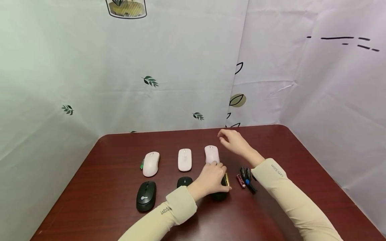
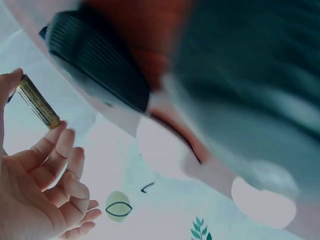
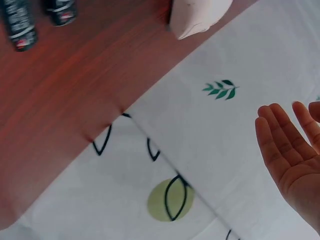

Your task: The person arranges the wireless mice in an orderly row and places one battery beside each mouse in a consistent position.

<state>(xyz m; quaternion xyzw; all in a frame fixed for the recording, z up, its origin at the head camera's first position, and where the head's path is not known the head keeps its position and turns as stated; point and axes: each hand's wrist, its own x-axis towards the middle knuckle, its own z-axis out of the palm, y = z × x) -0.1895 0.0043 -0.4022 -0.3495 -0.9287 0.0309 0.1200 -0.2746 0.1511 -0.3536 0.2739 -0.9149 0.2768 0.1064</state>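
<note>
My left hand (image 1: 211, 179) pinches a gold battery (image 2: 39, 102) by its two ends, between thumb and fingertip. A black mouse (image 1: 219, 196) lies under that hand, mostly covered by it in the head view. Farther back, my right hand (image 1: 235, 142) is raised over the table, fingers loosely bent and holding nothing. A pink-white mouse (image 1: 211, 154) sits just beyond the left hand. To the right lie a red battery (image 1: 241, 181), dark batteries (image 1: 245, 173) and a dark pen-like item with a blue part (image 1: 250, 186).
On the dark red table (image 1: 114, 160), a white mouse (image 1: 185, 160) stands mid-row and another white mouse (image 1: 151, 164) to its left, beside a green battery (image 1: 142, 164). Nearer are a black mouse (image 1: 146, 196) and a small black mouse (image 1: 184, 181), partly behind the left forearm. A patterned curtain (image 1: 181, 67) hangs behind.
</note>
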